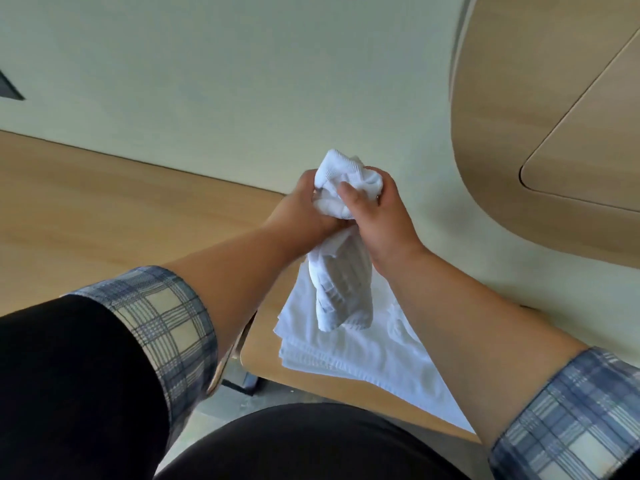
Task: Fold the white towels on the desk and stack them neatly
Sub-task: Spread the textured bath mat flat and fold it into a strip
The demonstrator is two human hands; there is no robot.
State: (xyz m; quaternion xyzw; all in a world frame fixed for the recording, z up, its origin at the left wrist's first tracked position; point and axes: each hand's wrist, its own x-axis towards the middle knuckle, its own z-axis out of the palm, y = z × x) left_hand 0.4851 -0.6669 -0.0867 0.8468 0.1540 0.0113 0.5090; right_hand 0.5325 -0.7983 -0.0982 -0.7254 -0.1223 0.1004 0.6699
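Both hands meet in the middle of the view, raised above the counter, and between them they grip one bunched white towel. The left hand comes in from the left, and its fingers are curled round the left side of the wad. The right hand closes on it from the right, with the thumb pressed into the near face of the cloth and the other fingers wrapped over the far side. A crumpled tuft of the towel sticks up above the knuckles. The rest hangs down below the two wrists as a loose, ribbed roll.

The lower end of that roll dangles just over a stack of white towels, which lies flat on the right part of the counter, close to its near edge. Whether the hanging end touches the stack cannot be told.

Each forearm is bare up to a turned-back plaid cuff on a black sleeve. A pale wall rises behind the counter, and a rounded wooden panel fills the far right.
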